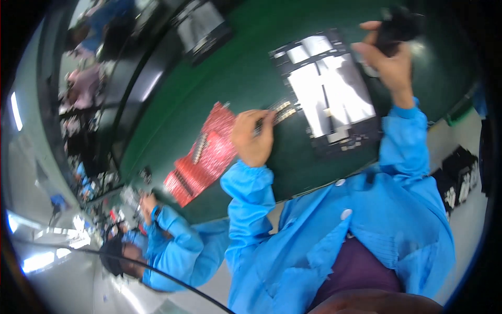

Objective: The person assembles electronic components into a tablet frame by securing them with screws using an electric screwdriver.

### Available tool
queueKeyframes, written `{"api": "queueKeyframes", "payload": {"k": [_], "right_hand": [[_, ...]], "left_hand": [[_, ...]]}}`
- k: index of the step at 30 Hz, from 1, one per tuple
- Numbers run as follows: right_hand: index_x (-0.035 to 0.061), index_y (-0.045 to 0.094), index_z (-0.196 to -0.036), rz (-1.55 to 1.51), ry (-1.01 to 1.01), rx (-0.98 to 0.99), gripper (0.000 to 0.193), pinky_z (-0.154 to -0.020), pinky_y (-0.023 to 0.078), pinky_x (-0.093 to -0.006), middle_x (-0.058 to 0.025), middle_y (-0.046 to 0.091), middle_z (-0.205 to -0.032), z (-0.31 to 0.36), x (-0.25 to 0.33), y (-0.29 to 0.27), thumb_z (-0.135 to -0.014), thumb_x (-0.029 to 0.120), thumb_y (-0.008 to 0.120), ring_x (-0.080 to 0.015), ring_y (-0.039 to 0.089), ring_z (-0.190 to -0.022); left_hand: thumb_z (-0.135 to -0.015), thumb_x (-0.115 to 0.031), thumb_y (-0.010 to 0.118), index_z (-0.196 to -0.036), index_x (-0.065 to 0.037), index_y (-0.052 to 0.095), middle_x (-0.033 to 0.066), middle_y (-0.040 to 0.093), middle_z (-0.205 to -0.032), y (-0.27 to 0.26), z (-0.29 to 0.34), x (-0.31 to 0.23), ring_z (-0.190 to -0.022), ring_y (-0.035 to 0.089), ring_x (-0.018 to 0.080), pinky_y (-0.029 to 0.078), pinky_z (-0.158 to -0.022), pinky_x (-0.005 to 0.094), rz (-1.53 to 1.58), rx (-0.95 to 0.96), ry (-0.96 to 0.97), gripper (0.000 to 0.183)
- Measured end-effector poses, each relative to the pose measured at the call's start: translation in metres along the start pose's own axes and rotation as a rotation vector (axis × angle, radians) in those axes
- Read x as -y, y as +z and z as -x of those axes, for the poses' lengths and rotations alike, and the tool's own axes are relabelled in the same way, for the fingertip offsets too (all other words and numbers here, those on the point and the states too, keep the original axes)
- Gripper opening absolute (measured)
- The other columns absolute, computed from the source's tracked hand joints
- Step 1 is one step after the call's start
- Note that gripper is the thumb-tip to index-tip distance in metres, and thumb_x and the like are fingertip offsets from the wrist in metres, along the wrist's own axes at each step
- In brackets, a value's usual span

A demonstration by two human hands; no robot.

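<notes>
My left hand (253,137) is closed, its thumb and fingers pinching a short dark strip with a row of pale gold pieces (284,111). The strip's end points toward a flat black panel with bright white rectangles (334,86), lying in front of me on the green table. Beyond the panel's right edge, my right hand (393,68) is raised and curled around a dark black object (398,32). That object is blurred, and its kind cannot be made out. Close by my left hand lies a sheet of pink bubble wrap (222,133) with dark strips on it.
The green table (251,68) carries another black-and-white panel (201,29) farther off. At left, a co-worker in a blue smock (178,256) has hands at the same table. A dark cable (157,269) crosses the lower left. Black parts (460,175) stand at the right, below table level.
</notes>
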State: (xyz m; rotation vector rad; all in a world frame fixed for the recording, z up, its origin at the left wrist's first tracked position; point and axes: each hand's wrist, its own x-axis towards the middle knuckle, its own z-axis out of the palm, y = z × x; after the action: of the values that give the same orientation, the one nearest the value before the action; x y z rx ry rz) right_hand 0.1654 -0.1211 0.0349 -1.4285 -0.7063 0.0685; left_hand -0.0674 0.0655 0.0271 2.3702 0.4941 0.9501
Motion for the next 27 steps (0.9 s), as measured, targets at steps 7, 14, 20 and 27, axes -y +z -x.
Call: {"api": "queueKeyframes", "payload": {"k": [7, 14, 20, 27], "right_hand": [[0.0015, 0.06, -0.099, -0.129, -0.063, -0.038, 0.032, -0.047, 0.042, -0.0214, -0.0014, 0.058, -0.062, -0.009, 0.026, -0.016, -0.072, 0.008, 0.076, -0.0078, 0.055, -0.051], [-0.0023, 0.054, -0.098, -0.239, -0.151, -0.213, 0.029, -0.046, 0.043, -0.0251, -0.0054, 0.056, -0.064, -0.031, -0.002, -0.058, -0.074, 0.0, 0.07, -0.0132, 0.054, -0.05], [-0.0006, 0.055, -0.094, -0.151, -0.116, -0.216, 0.025, -0.046, 0.043, -0.025, -0.0053, 0.057, -0.065, -0.036, -0.002, -0.057, -0.073, -0.001, 0.069, -0.012, 0.054, -0.049], [0.0, 0.053, -0.095, -0.139, -0.088, -0.126, 0.029, -0.046, 0.042, -0.0232, -0.0048, 0.058, -0.063, -0.034, -0.006, -0.05, -0.073, 0.0, 0.071, -0.0111, 0.054, -0.049]], "left_hand": [[-0.075, -0.007, 0.07, -0.079, 0.001, 0.064, 0.016, 0.065, -0.096, 0.063, -0.058, -0.003, -0.091, 0.062, 0.0255, 0.046, -0.083, 0.0334, 0.142, -0.028, 0.055, 0.011], [-0.079, -0.012, 0.066, -0.082, 0.001, 0.064, 0.016, 0.066, -0.086, 0.11, -0.082, 0.007, -0.078, 0.064, 0.0252, 0.049, -0.072, 0.0327, 0.214, 0.042, -0.163, 0.014], [-0.082, -0.011, 0.065, -0.083, 0.0, 0.064, 0.0087, 0.067, -0.082, 0.11, -0.061, 0.01, -0.07, 0.059, 0.0119, 0.047, -0.066, 0.0251, 0.259, -0.018, -0.217, 0.012], [-0.079, -0.008, 0.068, -0.08, 0.003, 0.064, 0.0145, 0.067, -0.09, 0.111, -0.058, 0.009, -0.081, 0.062, 0.0165, 0.048, -0.077, 0.0287, 0.428, -0.098, -0.283, 0.012]]}}
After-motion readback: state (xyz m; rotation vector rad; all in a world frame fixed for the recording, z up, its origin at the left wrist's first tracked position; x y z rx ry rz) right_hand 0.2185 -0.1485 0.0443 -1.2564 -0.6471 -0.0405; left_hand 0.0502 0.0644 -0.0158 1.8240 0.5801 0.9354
